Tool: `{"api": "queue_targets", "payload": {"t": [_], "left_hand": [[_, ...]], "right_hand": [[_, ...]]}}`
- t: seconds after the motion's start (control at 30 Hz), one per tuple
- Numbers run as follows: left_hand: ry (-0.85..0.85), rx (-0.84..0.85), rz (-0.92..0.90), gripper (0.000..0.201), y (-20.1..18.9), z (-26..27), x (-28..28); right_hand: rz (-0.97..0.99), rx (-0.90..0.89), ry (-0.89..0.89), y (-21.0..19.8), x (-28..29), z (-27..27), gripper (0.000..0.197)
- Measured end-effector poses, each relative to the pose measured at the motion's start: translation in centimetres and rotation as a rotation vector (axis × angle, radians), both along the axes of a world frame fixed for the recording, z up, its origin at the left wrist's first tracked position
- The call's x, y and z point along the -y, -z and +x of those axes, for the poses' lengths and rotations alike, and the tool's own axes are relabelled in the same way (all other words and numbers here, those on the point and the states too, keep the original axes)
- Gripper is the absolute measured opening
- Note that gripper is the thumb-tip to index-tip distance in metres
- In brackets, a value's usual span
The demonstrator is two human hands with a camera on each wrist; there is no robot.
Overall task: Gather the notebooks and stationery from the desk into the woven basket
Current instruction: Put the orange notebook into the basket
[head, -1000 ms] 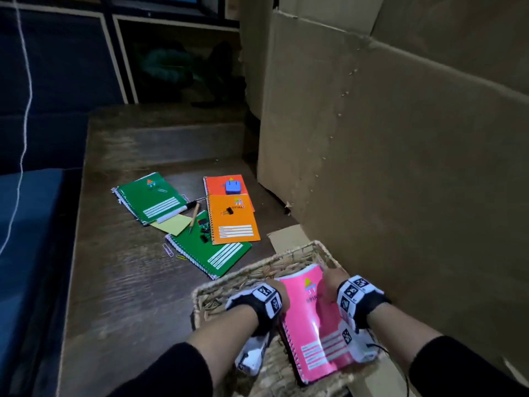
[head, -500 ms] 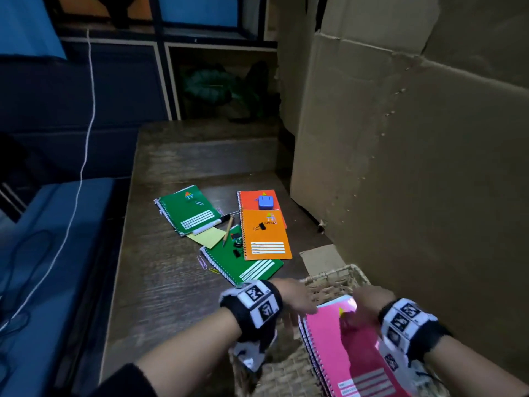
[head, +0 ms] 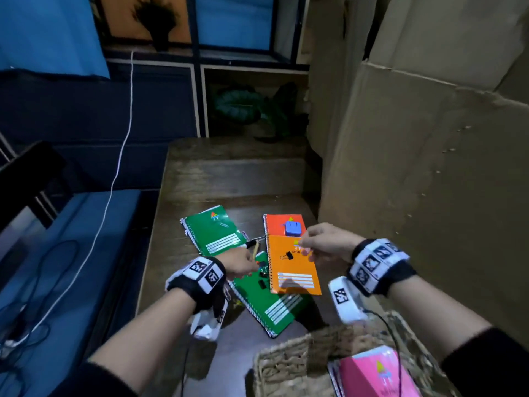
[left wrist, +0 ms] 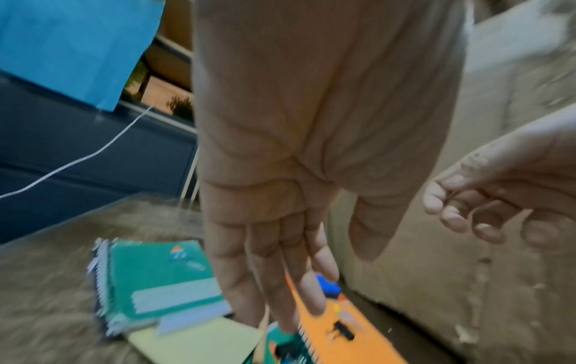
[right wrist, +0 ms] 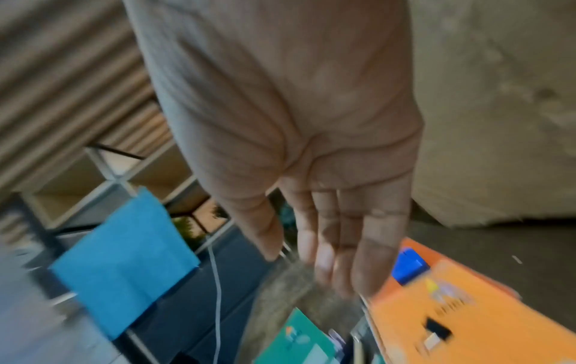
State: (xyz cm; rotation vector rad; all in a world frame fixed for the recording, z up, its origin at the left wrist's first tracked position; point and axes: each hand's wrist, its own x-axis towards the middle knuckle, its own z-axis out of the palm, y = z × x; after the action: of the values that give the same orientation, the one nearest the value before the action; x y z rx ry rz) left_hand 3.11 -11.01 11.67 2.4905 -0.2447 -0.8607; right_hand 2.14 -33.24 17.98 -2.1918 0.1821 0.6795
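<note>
Head view, nearest first: the basket (head: 289, 365) sits at the tabletop's (head: 177, 276) near edge with a pink notebook (head: 378, 376) already inside. Beyond it both hands hover over the pile, holding nothing. The left hand (head: 239, 263) has its fingers (left wrist: 277, 283) straight and close together, above the near green notebook (head: 266, 302). The right hand (head: 326, 243) hangs loosely curled in the head view and straighter in its own blurred wrist view, over the orange notebook (head: 292, 267).

The likely trouble is the loose small stuff — a black clip (head: 287, 255) lies on the orange cover, and more clips (head: 262, 277) lie on the green one. Lifting either book at a tilt would probably send them sliding onto the tabletop or the floor.

Farther back, a blue block (head: 292, 228) rests on the red notebook (head: 279, 223), which the orange one overlaps, so pulling the orange book carelessly could drag that too. A marker (head: 253, 243) and pencil (head: 255, 250) lie beside the far green notebook (head: 213, 229) and could roll if nudged.
</note>
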Motion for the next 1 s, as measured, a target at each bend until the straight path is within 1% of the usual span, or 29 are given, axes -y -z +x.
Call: {"api": "queue_targets", "payload": {"t": [0.03, 0.07, 0.1, 0.13, 0.2, 0.23, 0.3, 0.33, 0.37, 0.4, 0.43, 0.47, 0.53, 0.6, 0.67, 0.7, 0.8, 0.87, 0.93, 1.0], "left_hand": [[-0.032, 0.01, -0.002, 0.016, 0.7, 0.8, 0.2], [-0.063, 0.011, -0.007, 0.016, 1.6, 1.6, 0.5], [-0.091, 0.017, -0.007, 0.016, 2.3, 2.4, 0.9], [-0.121, 0.035, -0.008, 0.017, 3.1, 3.1, 1.4], [-0.195, 0.104, -0.022, 0.017, 4.8, 4.5, 2.5], [-0.244, 0.12, -0.049, 0.018, 5.7, 5.1, 3.1], [-0.317, 0.107, -0.105, 0.017, 7.4, 5.9, 4.3], [-0.322, 0.087, -0.115, 0.014, 8.2, 6.3, 4.9], [-0.315, 0.069, -0.111, 0.013, 8.8, 6.4, 5.4], [-0.308, 0.052, -0.101, 0.013, 9.6, 6.7, 5.9], [-0.306, 0.036, -0.093, 0.013, 10.1, 6.9, 6.4], [-0.315, 0.027, -0.096, 0.019, 10.7, 7.1, 6.8], [-0.356, 0.012, -0.092, 0.037, 11.6, 7.6, 7.4], [-0.37, 0.017, -0.066, 0.041, 11.9, 8.0, 7.7], [-0.368, 0.027, -0.034, 0.041, 12.0, 8.4, 7.6], [-0.354, 0.025, -0.014, 0.041, 12.1, 8.6, 7.5], [-0.306, -0.008, 0.014, 0.042, 12.2, 8.8, 7.1], [-0.285, -0.032, 0.032, 0.037, 12.0, 8.8, 6.9], [-0.306, -0.051, 0.018, 0.028, 11.6, 8.5, 6.6], [-0.355, -0.042, -0.025, 0.036, 11.2, 8.2, 6.4]], "right_hand": [[0.02, -0.014, 0.072, 1.3, -0.5, 1.6, 0.008], [0.017, -0.028, 0.138, 3.0, -0.8, 3.0, 0.008], [-0.015, -0.051, 0.187, 4.6, -1.0, 4.2, 0.014], [-0.074, -0.077, 0.205, 6.3, -1.0, 5.2, 0.016], [-0.197, -0.075, 0.233, 9.2, -0.9, 6.3, 0.009], [-0.249, -0.067, 0.261, 10.5, -0.7, 6.5, 0.012], [-0.318, -0.094, 0.281, 12.6, -0.1, 6.7, 0.011], [-0.345, -0.117, 0.292, 13.8, 0.4, 6.8, 0.023], [-0.387, -0.142, 0.316, 14.8, 0.8, 6.8, 0.04], [-0.417, -0.165, 0.346, 15.6, 1.1, 6.8, 0.049], [-0.43, -0.176, 0.372, 16.3, 1.5, 6.9, 0.052], [-0.428, -0.187, 0.381, 16.9, 1.9, 7.1, 0.05], [-0.398, -0.194, 0.409, 17.6, 2.4, 7.5, 0.042], [-0.379, -0.177, 0.427, 18.0, 2.8, 7.9, 0.033], [-0.387, -0.158, 0.419, 18.3, 2.7, 8.1, 0.015], [-0.382, -0.16, 0.414, 18.4, 2.7, 8.1, 0.009], [-0.302, -0.156, 0.394, 19.7, 3.4, 8.4, 0.016], [-0.237, -0.156, 0.359, 19.5, 3.7, 8.5, 0.019], [-0.192, -0.125, 0.314, 17.8, 3.5, 8.2, 0.02], [-0.214, -0.076, 0.284, 15.5, 3.1, 7.6, 0.021]]}}
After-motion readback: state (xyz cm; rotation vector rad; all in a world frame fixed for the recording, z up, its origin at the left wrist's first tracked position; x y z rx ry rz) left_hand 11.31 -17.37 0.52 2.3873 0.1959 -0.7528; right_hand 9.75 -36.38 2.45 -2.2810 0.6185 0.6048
